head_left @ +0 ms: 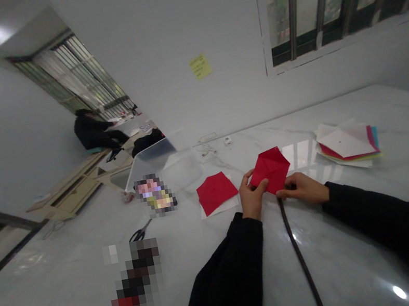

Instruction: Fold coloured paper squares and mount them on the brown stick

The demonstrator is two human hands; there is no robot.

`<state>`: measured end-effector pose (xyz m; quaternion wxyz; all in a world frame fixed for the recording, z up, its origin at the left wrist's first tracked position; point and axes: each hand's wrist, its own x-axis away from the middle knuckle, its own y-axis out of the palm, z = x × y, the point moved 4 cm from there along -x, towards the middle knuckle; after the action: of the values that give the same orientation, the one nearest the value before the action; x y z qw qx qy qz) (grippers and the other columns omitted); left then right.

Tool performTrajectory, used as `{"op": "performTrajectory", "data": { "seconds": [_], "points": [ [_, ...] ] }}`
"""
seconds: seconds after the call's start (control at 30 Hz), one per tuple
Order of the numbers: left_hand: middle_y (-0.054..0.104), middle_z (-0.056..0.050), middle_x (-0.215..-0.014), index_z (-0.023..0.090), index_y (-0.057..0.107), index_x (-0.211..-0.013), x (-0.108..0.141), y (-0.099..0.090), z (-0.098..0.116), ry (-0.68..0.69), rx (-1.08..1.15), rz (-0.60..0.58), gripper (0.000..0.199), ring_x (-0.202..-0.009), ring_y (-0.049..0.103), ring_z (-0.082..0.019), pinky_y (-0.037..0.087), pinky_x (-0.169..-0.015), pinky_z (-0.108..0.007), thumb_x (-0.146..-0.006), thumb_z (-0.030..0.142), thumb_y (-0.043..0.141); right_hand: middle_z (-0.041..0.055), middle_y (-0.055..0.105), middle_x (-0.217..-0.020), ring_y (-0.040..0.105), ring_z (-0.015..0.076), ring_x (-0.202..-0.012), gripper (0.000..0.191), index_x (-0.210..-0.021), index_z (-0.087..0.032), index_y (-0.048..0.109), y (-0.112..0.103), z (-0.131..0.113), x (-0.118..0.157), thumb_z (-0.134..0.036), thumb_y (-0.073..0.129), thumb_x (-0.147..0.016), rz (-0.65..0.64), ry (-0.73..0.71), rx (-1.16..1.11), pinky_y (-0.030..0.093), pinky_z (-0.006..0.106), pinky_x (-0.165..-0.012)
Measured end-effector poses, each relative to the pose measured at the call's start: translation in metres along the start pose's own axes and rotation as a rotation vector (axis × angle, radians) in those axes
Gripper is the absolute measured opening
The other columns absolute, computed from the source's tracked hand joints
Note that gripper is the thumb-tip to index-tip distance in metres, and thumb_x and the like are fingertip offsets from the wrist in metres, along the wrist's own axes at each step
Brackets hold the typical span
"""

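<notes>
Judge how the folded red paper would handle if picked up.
The folded red paper looks light and probably floppy, pinched lightly between the left hand and right hand. It would likely slide on the glossy marble table.

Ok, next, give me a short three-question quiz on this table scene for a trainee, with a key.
1. What colour is the folded paper held between the left hand and the right hand?
2. True or false: in this view, the scissors lie to the left of the red square.
3. The yellow sticky note is on: A the wall, B the window glass, C the table.

Key: 1 red; 2 true; 3 A.
</notes>
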<state>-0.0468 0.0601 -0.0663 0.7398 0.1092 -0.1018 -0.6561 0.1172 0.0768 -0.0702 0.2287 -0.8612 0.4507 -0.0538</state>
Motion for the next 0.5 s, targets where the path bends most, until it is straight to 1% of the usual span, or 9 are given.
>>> {"op": "performTrajectory", "data": {
  "seconds": [0.13, 0.27, 0.33, 0.43, 0.5],
  "points": [
    [0.072, -0.009, -0.094, 0.016, 0.059, -0.114, 0.001, 0.004, -0.006, -0.054, 0.002, -0.049, 0.060, -0.075, 0.067, -0.016, 0.052, -0.068, -0.027, -0.063, 0.038, 0.082, 0.0016, 0.060, -0.056, 0.046, 0.0119, -0.050, 0.047, -0.064, -0.014, 0.070, -0.003, 0.001, 0.000, -0.058, 0.061, -0.081, 0.052, 0.022, -0.007, 0.033, 0.025, -0.050],
    [0.072, -0.009, -0.092, 0.013, 0.066, -0.102, 0.002, 0.005, -0.011, -0.063, -0.036, -0.089, 0.046, -0.073, 0.065, -0.015, 0.049, -0.066, -0.025, -0.066, 0.038, 0.080, 0.0026, 0.063, -0.061, 0.049, 0.0129, -0.053, 0.047, -0.066, -0.014, 0.069, -0.005, 0.002, -0.001, -0.058, 0.060, -0.082, 0.068, 0.023, -0.034, 0.035, 0.026, -0.053],
    [0.072, -0.008, -0.087, 0.012, 0.067, -0.096, 0.001, 0.004, -0.012, -0.051, -0.055, -0.078, 0.041, -0.070, 0.064, -0.014, 0.048, -0.065, -0.025, -0.066, 0.037, 0.079, 0.0022, 0.062, -0.062, 0.050, 0.0132, -0.055, 0.049, -0.068, -0.015, 0.068, -0.007, 0.001, -0.001, -0.059, 0.056, -0.084, 0.113, 0.018, -0.062, 0.035, 0.025, -0.054],
    [0.069, -0.006, -0.074, 0.011, 0.068, -0.089, -0.001, 0.002, -0.011, -0.055, -0.090, -0.056, 0.037, -0.061, 0.059, -0.013, 0.046, -0.060, -0.024, -0.066, 0.038, 0.079, 0.0020, 0.061, -0.063, 0.051, 0.0139, -0.058, 0.052, -0.070, -0.016, 0.065, -0.010, 0.000, 0.000, -0.060, 0.046, -0.089, 0.223, 0.028, -0.156, 0.038, 0.025, -0.055],
    [0.067, -0.005, -0.071, 0.011, 0.068, -0.086, -0.002, 0.000, -0.010, -0.057, -0.108, -0.047, 0.036, -0.057, 0.056, -0.012, 0.043, -0.057, -0.024, -0.066, 0.037, 0.078, 0.0019, 0.060, -0.064, 0.051, 0.0138, -0.059, 0.051, -0.072, -0.016, 0.063, -0.012, -0.001, 0.000, -0.060, 0.045, -0.090, 0.277, 0.035, -0.220, 0.038, 0.025, -0.055]
  ]
}}
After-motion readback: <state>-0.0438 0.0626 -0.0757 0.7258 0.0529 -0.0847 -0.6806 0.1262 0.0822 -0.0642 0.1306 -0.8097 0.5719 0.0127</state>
